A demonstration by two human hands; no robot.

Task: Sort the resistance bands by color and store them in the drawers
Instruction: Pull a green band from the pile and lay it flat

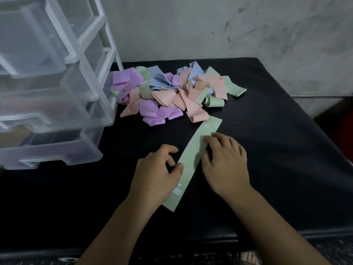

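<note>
A black padded table (pixel 277 140) was seen, and a clear plastic drawer unit (pixel 57 104) was stood on its left part. A loose pile of bands (pixel 172 92) in purple, pink, blue and green was heaped just right of the drawer unit, close against its frame. A single green band (pixel 191 159) was laid flat further right of the drawer unit, nearer the front edge.

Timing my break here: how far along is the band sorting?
Done: purple bands lie in the bottom drawer of the clear plastic drawer unit. In hand: the left hand pinches and the right hand presses a pale green flat band on the black table. Left: the mixed pile of purple, blue, peach and green bands.
</note>
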